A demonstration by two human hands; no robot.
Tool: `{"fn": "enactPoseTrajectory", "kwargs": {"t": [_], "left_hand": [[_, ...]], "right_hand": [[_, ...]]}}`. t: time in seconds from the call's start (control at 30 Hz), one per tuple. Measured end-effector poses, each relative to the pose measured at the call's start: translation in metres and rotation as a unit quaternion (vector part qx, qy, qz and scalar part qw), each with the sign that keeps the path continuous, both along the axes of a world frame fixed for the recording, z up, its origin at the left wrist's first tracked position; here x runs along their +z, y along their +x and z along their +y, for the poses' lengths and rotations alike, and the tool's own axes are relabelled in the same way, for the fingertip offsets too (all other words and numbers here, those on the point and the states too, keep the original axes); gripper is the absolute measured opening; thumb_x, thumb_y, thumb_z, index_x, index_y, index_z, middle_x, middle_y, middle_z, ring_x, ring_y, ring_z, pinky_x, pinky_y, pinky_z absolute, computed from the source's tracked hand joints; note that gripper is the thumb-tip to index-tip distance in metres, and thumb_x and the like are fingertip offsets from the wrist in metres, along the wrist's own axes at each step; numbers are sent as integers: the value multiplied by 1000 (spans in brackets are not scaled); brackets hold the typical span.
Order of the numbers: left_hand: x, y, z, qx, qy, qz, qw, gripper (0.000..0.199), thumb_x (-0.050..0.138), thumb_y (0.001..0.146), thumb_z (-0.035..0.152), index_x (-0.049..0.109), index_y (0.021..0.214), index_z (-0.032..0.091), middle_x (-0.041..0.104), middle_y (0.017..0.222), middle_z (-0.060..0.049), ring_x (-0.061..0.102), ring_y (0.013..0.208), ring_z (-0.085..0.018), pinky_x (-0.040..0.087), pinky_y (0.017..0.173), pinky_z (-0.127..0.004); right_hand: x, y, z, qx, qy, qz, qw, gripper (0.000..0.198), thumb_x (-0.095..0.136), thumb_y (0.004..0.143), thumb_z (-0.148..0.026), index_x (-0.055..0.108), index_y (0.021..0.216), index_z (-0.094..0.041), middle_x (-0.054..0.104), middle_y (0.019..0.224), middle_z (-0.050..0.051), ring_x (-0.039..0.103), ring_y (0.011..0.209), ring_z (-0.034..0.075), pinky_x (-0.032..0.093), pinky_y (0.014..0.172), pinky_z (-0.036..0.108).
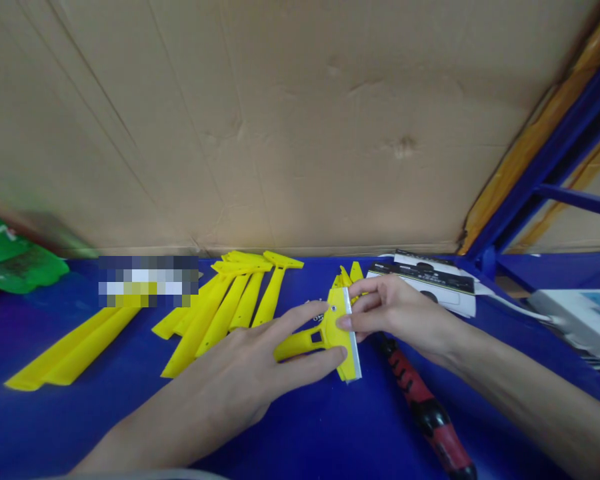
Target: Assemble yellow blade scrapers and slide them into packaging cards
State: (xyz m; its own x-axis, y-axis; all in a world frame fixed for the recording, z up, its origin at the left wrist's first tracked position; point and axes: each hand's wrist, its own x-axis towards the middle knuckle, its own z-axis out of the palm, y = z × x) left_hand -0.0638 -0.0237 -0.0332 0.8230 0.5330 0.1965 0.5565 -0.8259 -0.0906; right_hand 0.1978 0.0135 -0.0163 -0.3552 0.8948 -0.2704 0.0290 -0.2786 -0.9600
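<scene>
Between my two hands is a yellow scraper with a silver blade strip along its right edge. My left hand is closed around its handle, with the thumb and a finger reaching onto the head. At the blade side, my right hand pinches the head between thumb and fingers. A screw shows near the top of the head. Behind my left hand lie several yellow scraper handles in a pile. A few small yellow pieces lie behind my right hand, partly hidden by it.
A red and black handheld tool lies below my right hand. White and black packages and a white box are to the right. More yellow handles and a green bag are at left. Cardboard stands behind the blue table.
</scene>
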Motion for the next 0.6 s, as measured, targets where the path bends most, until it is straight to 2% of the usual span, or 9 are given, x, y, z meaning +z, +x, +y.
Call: {"fn": "enactPoseTrajectory", "kwargs": {"t": [0.07,0.13,0.33,0.4,0.5,0.6], "left_hand": [[0,0,1,-26,-19,24,999,96,39,80,-10,41,157,47,29,175,-3,69,127,-30,68,81,-40],[-1,1,4,-44,-40,34,998,98,39,77,-11,40,158,45,28,175,-2,68,128,-29,68,84,-39],[-4,1,6,-33,-40,33,998,101,42,72,-11,44,157,43,28,175,-2,78,104,-22,66,71,-28],[-2,2,4,-28,-36,44,998,102,42,71,-11,42,158,43,27,175,-2,79,101,-23,66,68,-30],[3,3,3,-25,-30,61,997,104,42,71,-11,40,159,44,19,177,-2,79,102,-27,68,69,-36],[7,5,3,-33,-47,68,996,98,42,73,-12,44,156,42,13,178,-2,79,103,-27,69,73,-39]], "right_hand": [[-1,1,1,13,9,1,1000,39,100,51,-21,76,81,-16,79,67,-1,67,57,11,56,62,24],[0,1,1,21,10,-3,1000,38,101,50,-23,75,78,-16,77,64,-1,66,57,10,55,61,24],[3,3,1,32,9,-10,999,38,101,50,-23,75,77,-17,76,61,-3,65,56,11,54,60,24],[4,4,0,41,12,-8,999,36,101,51,-22,76,77,-17,76,61,-3,64,54,9,54,59,23],[4,4,1,44,16,-8,999,36,101,52,-23,77,78,-17,77,62,-3,63,53,8,54,58,21],[3,3,1,39,15,-11,999,40,102,50,-24,76,79,-16,77,62,-2,65,54,9,54,57,20]]}}
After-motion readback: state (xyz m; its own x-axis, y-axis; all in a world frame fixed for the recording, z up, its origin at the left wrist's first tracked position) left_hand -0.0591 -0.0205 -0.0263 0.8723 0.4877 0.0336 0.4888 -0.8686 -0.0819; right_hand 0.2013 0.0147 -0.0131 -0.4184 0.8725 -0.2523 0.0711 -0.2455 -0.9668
